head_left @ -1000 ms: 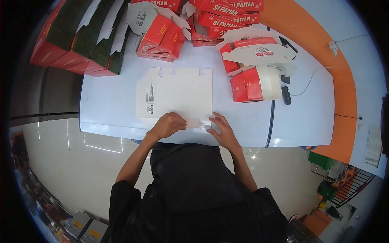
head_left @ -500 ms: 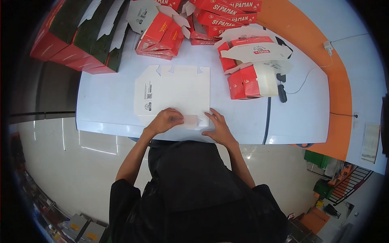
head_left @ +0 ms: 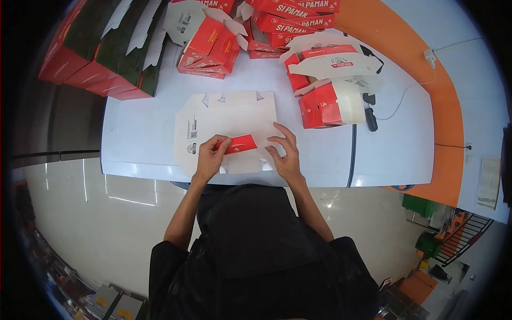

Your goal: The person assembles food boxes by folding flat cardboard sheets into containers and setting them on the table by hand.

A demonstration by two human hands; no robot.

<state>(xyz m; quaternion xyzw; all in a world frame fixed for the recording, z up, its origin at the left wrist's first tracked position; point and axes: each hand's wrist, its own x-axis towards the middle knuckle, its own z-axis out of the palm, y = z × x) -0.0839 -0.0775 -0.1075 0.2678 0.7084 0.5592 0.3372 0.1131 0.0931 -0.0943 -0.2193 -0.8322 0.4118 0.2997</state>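
A flat white cardboard sheet (head_left: 234, 114) with notches and small black print lies at the table's front edge. My left hand (head_left: 212, 157) pinches the left end of a small red flap (head_left: 241, 144) above the sheet's lower part; whether the flap is joined to the sheet cannot be made out. At the sheet's right side, my right hand (head_left: 286, 156) has its fingers apart, with nothing in them, close to the flap's right end.
Folded red boxes (head_left: 210, 45) and a stack of red cartons (head_left: 293, 24) stand at the back of the table (head_left: 133, 138). Large red and green boxes (head_left: 101, 58) are at the left. Open red and white boxes (head_left: 322, 106) and a black device (head_left: 371, 119) lie right.
The flap has come up and now shows its red side, with my left hand still at its left end. My right hand has moved slightly up, and its fingers have spread.
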